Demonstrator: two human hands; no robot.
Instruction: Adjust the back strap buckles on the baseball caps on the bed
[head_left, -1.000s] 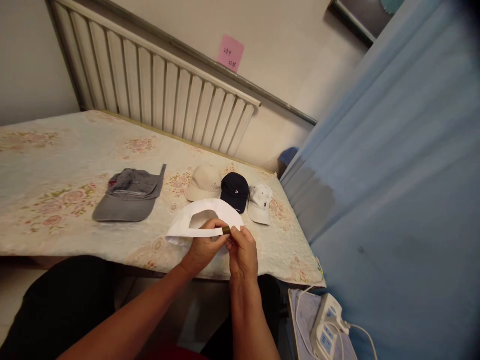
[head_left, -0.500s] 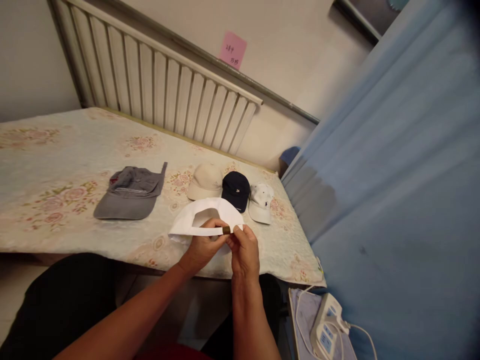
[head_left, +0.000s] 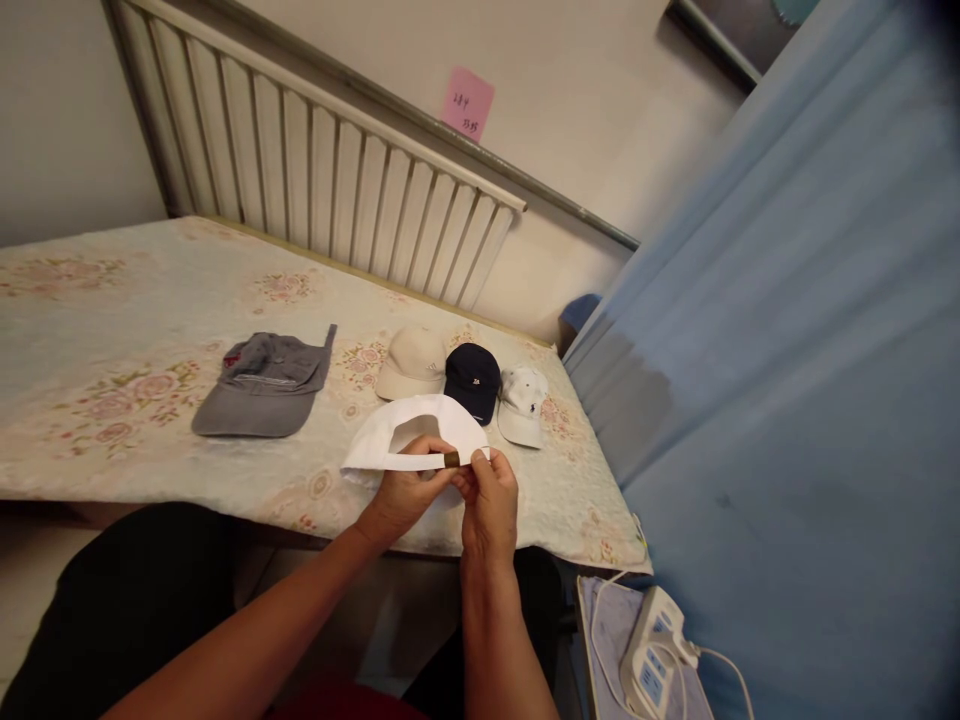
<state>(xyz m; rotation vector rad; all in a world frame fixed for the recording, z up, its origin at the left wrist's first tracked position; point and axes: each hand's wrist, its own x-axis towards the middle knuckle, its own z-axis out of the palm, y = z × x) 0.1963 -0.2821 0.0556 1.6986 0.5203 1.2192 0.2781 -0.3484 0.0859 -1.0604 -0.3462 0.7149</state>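
Work on the white cap point(head_left: 463, 415) looks approx. midway: its back strap point(head_left: 411, 462) runs across the opening to the brass-coloured buckle point(head_left: 451, 460), w/ a short bit of white showing right of it, so prob. threaded thru. Can't tell if the tail is tucked in or the fit is final, b/c the fingers cover part of it. Left hand point(head_left: 405, 497) grasps the strap by the buckle, fingers reaching into the opening; right hand point(head_left: 491, 500) pinches the strip just right of the buckle, thumb on top. Cap is held up over the near part of the bed point(head_left: 165, 270), opening toward the person, i.e. not yet put down. Other 4 caps lie on the bed, none in hand: grey cap point(head_left: 255, 390) is well to the left, its loose tab point(head_left: 331, 340) sticking out on the far right, so that 1 looks unfastened; beige cap point(head_left: 411, 362), navy cap point(head_left: 474, 372) & pale cap point(head_left: 521, 405) sit side by side on the far side, brims toward near. Their backs are hidden, so can't tell if those 3 are done. Undone as far as shown: securing the strap, setting the white cap down, + poss. the grey tab.
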